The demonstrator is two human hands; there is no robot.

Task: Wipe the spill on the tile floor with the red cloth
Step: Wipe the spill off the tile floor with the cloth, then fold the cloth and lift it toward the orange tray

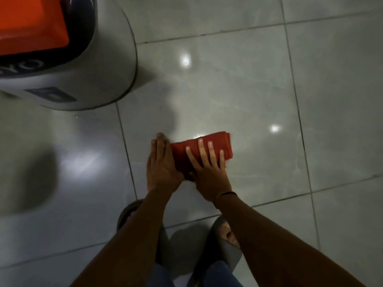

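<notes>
A folded red cloth point(215, 145) lies flat on the grey tile floor point(238, 96) in front of me. My right hand point(207, 170) presses down on the cloth's near half with fingers spread. My left hand point(160, 164) rests flat against the cloth's left end, fingers together and pointing away from me. A thin wet sheen point(198, 135) glints on the tile just beyond the cloth's far edge; the extent of the spill is hard to make out in the dim light.
A large white rounded appliance with an orange top point(68, 52) stands on the floor at the upper left. My feet in grey sandals point(226, 235) are just behind my hands. Tile grout lines run across the floor.
</notes>
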